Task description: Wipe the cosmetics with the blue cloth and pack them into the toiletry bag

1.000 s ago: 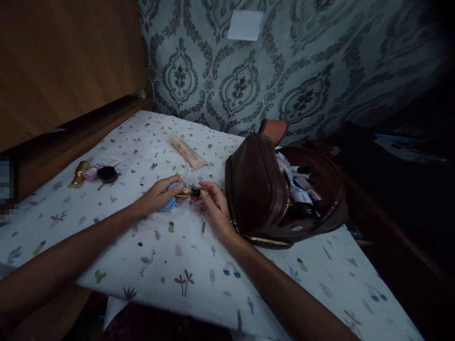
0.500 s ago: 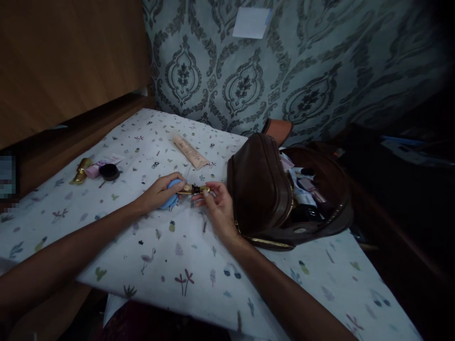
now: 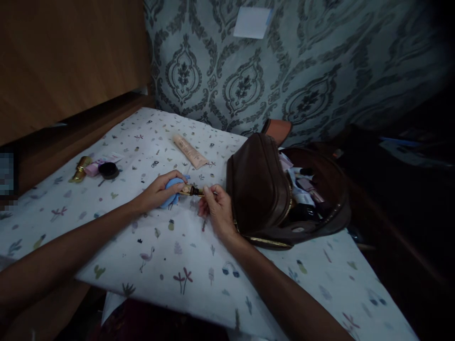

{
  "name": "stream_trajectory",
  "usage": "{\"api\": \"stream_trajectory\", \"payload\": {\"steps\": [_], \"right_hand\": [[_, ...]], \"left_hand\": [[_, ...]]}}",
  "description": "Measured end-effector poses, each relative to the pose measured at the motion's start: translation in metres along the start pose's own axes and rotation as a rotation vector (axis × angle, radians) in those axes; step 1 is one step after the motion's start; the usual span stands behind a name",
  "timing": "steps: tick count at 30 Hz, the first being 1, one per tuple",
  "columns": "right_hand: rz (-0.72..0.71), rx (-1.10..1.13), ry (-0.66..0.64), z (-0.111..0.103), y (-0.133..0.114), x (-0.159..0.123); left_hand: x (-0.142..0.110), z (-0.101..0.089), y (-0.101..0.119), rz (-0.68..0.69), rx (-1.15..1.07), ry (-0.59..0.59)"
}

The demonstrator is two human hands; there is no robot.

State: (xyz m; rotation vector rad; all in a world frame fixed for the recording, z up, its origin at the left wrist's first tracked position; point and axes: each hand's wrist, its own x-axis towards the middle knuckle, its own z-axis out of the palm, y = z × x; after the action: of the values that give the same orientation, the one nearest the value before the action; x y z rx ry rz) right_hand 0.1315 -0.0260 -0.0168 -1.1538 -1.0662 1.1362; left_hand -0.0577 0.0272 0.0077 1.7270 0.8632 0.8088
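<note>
My left hand is closed round a blue cloth and presses it against one end of a small gold and black cosmetic stick. The other end of that stick is pinched in the fingers of my right hand. Both hands rest low over a white patterned sheet. Just right of my right hand stands an open brown leather bag with several small cosmetics inside.
A beige tube lies on the sheet behind my hands. At the left lie a gold item, a pink item and a black round pot. A wooden headboard and patterned wallpaper close the back.
The blue cloth has bunched up a little under my left fingers and my right hand has shifted slightly along the stick. The bag and other items have not moved.
</note>
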Motion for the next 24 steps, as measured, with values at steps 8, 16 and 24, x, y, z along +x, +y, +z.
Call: {"api": "stream_trajectory", "payload": {"steps": [8,16,24], "right_hand": [[-0.046,0.019,-0.014,-0.0001,0.0005,0.0016],[-0.087,-0.011,-0.018,-0.0012,0.0040,0.0022],[-0.015,-0.002,-0.032,-0.0020,0.0038,0.0011]], "left_hand": [[0.0012,0.0012,-0.0054,-0.080,-0.144,0.000],[-0.0002,0.0010,-0.0023,-0.062,-0.098,-0.007],[0.0005,0.0004,-0.0019,-0.021,-0.051,0.004]]}}
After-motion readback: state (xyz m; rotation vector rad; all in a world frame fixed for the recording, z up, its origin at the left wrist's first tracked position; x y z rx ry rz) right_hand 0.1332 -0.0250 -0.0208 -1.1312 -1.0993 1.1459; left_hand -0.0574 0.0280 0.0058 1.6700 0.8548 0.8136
